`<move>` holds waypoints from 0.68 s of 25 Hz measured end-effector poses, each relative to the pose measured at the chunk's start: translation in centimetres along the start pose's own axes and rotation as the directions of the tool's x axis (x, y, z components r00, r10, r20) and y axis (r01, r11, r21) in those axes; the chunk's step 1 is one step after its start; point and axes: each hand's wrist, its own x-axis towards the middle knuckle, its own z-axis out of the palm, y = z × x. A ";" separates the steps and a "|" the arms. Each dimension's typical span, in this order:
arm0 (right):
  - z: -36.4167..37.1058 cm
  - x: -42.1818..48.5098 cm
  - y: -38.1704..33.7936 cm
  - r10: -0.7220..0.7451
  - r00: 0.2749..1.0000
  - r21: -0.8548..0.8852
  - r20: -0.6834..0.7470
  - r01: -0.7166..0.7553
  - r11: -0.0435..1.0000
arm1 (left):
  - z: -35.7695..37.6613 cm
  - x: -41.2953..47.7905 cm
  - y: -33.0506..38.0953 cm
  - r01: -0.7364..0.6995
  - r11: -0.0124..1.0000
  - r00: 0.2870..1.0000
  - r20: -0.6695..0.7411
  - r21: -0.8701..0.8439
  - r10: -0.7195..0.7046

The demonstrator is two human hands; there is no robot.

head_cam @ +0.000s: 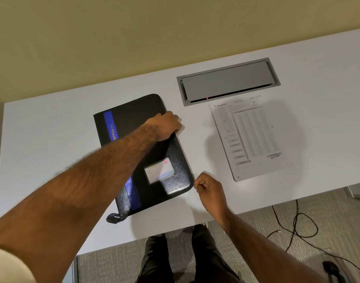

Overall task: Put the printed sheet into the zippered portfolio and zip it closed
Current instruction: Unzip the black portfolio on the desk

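On the white desk (52,129) the black zippered portfolio (175,160) lies flat and closed, blue stripe (108,123) toward the far-left edge. My left hand (164,125) presses on its right edge, fingers curled over the rim, clamping the cover down. My right hand (207,186) sits just beside the near right corner, thumb and forefinger pinched together on what I judge to be the zipper pull (195,185) — too small to confirm. The printed sheet (248,137) lies flat on the desk, well apart to the right, just in front of the grey cable hatch (228,78).

Step in hand, as I judge it: opening the zipper. Next move calls for drawing the pull steadily along the edge while the left hand holds the portfolio from sliding — then lifting the cover and fetching the sheet.
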 end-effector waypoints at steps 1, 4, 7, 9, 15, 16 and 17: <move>0.2 -0.7 0.2 0.000 1.000 0.007 0.004 0.000 1.000 | 0.1 0.0 0.1 0.003 1.000 1.000 -0.005 -0.001 -0.003; 1.7 -3.0 0.3 0.036 0.999 0.015 0.029 -0.037 0.999 | 0.4 -0.1 0.1 0.013 1.000 0.999 -0.037 -0.021 -0.014; 3.4 -4.6 -0.4 0.075 0.997 -0.021 0.008 -0.075 0.997 | 1.0 -0.3 0.3 0.039 0.999 0.996 -0.083 -0.023 -0.041; 4.4 -5.0 -1.1 0.083 0.996 -0.072 -0.017 -0.084 0.994 | 1.6 -0.7 0.7 0.064 0.998 0.990 -0.123 -0.027 -0.067; 5.3 -5.1 -2.3 0.174 0.982 -0.128 -0.067 -0.182 0.975 | 6.1 -8.2 8.8 0.239 0.592 0.677 -0.305 -0.770 -0.670; 5.3 -5.1 -2.4 0.182 0.981 -0.126 -0.065 -0.189 0.974 | 7.9 -10.4 11.3 0.259 0.404 0.605 -0.178 -0.877 -0.776; 5.3 -5.0 -2.5 0.184 0.981 -0.114 -0.057 -0.190 0.975 | 9.7 -12.5 13.7 0.272 0.221 0.563 -0.032 -0.937 -0.826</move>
